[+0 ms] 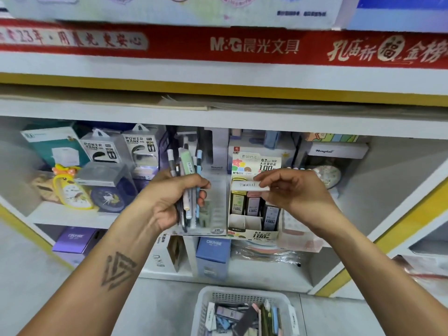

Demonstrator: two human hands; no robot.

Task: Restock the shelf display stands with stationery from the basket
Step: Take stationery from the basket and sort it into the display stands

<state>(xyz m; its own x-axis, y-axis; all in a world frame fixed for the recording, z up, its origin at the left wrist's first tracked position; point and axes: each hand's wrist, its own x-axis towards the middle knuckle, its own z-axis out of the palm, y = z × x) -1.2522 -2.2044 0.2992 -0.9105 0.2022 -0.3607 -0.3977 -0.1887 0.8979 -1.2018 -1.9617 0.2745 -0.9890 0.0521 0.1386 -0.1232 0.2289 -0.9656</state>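
My left hand point(172, 197) grips a bundle of pens and slim packs point(186, 170), held upright in front of a clear plastic display stand point(215, 209). My right hand point(294, 190) pinches a small white lead case point(249, 185) with a barcode, held flat just above the cardboard lead-refill display stand point(254, 221). That stand holds several upright refill cases, with some front slots vacant. A white mesh basket point(244, 311) on the floor below contains several mixed stationery items.
Power bank boxes point(121, 149) and a yellow clock point(70, 187) sit on the shelf to the left. Purple and blue boxes point(213, 255) stand on the lower shelf. A red brand banner point(254, 46) runs across the shelf above.
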